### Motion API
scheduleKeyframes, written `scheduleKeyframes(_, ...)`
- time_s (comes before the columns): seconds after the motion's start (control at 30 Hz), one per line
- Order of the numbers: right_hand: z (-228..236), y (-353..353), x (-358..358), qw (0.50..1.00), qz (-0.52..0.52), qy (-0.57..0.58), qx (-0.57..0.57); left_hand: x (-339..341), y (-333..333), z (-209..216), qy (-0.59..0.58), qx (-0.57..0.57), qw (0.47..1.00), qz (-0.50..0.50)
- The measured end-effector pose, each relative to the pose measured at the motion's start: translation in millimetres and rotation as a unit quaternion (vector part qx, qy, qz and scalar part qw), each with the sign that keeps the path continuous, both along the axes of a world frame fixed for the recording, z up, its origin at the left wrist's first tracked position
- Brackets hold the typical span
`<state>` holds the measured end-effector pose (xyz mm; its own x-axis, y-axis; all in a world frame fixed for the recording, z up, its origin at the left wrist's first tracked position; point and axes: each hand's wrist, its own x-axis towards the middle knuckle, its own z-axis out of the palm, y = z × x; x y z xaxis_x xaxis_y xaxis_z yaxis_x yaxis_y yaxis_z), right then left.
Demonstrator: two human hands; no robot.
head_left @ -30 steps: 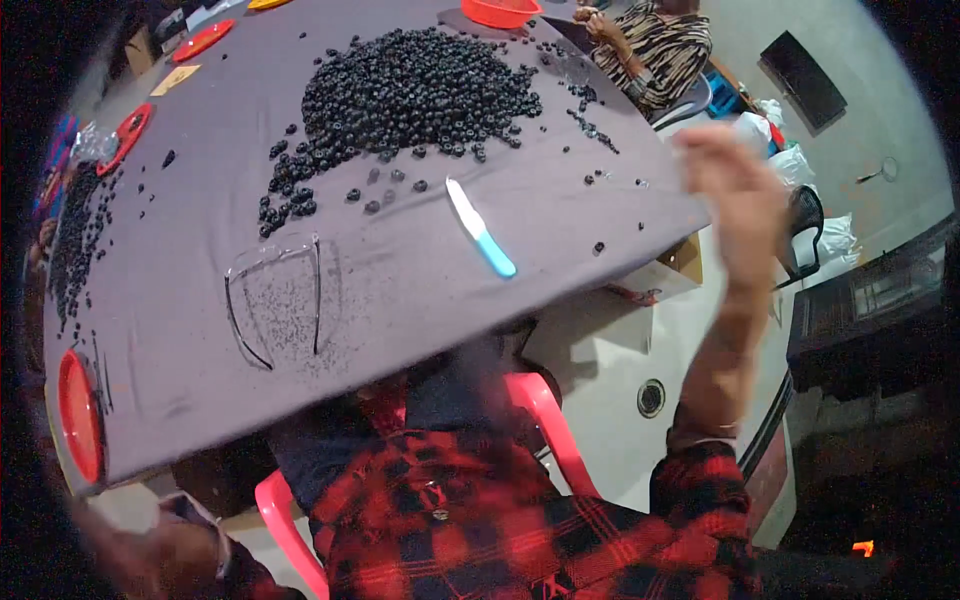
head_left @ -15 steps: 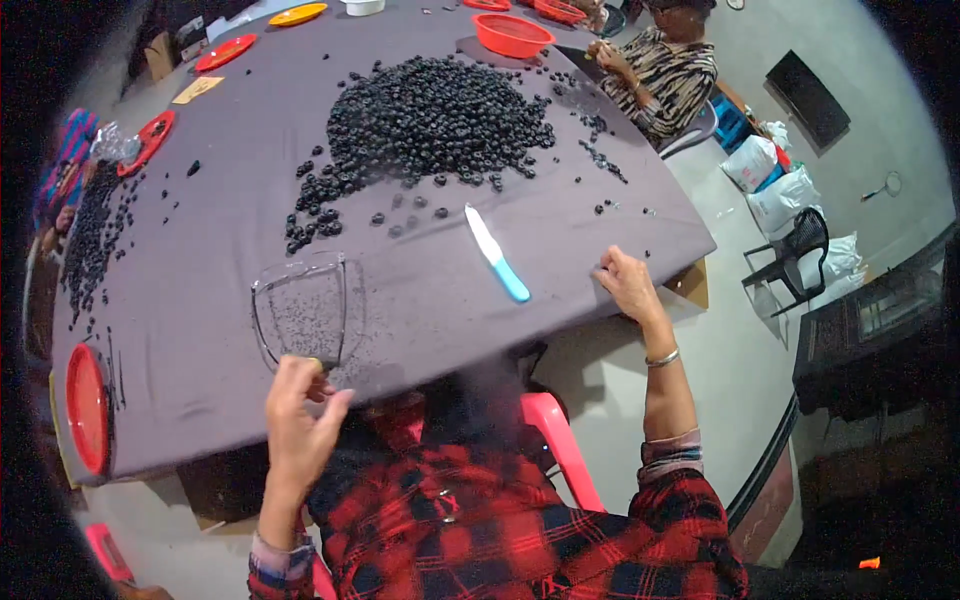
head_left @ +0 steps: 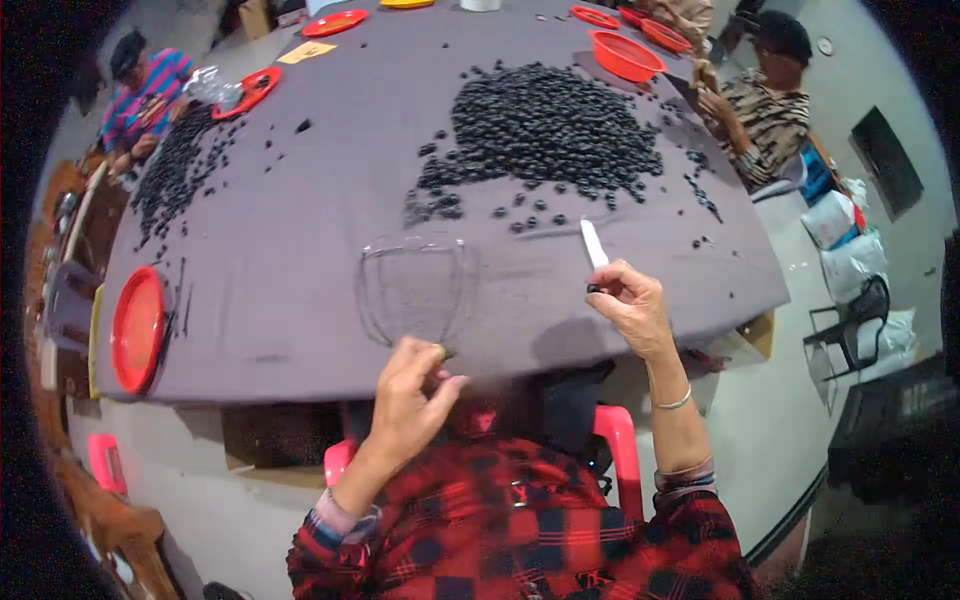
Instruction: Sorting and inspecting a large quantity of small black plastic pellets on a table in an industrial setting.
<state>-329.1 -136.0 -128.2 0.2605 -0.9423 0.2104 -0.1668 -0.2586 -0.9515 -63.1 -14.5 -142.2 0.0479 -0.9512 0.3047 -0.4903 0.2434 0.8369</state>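
A large heap of small round black pieces, like berries or beads (head_left: pixel 555 130), lies on the cloth-covered table. My right hand (head_left: pixel 635 305) pinches one black round piece (head_left: pixel 594 288) between thumb and finger. Just beyond it lies a knife (head_left: pixel 594 243) with a white blade; the hand hides its light blue handle. My left hand (head_left: pixel 415 395) is at the table's front edge, fingers loosely curled and thumb apart, with something small and yellow at a fingertip. Beyond that hand sits a clear, dark-rimmed tray-like piece (head_left: pixel 460 285), blurred.
Red plates (head_left: pixel 160 330) stand at the left side, and a red basin (head_left: pixel 628 57) at the far right. A second spread of black pieces (head_left: pixel 170 165) lies far left, by a seated person. Another person (head_left: pixel 770 110) sits at right. A pink chair (head_left: pixel 618 440) is under me.
The view has swung left, so the table appears shifted right. My right hand has moved inward from the table's right side to the knife. My left hand stays near the clear piece.
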Motion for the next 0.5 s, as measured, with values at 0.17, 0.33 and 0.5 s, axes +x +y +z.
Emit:
scheduleKeyframes(0.17, -24.1, -15.5, 42.9, 0.998, 0.049, 0.021, 0.034, 2.4, 6.5, -11.3, -0.001, 0.006, 1.000, 0.004)
scheduleKeyframes(0.33, -39.6, -35.9, 63.9, 0.992, 0.066, 0.082, -0.070, 7.6, 5.3, -18.4, -0.004, -0.003, 0.999, 0.032)
scheduleKeyframes(0.5, -43.7, -51.9, 74.8, 0.993, 0.051, 0.097, -0.052, 0.1, -0.3, -16.8, 0.026, -0.012, 0.997, 0.078)
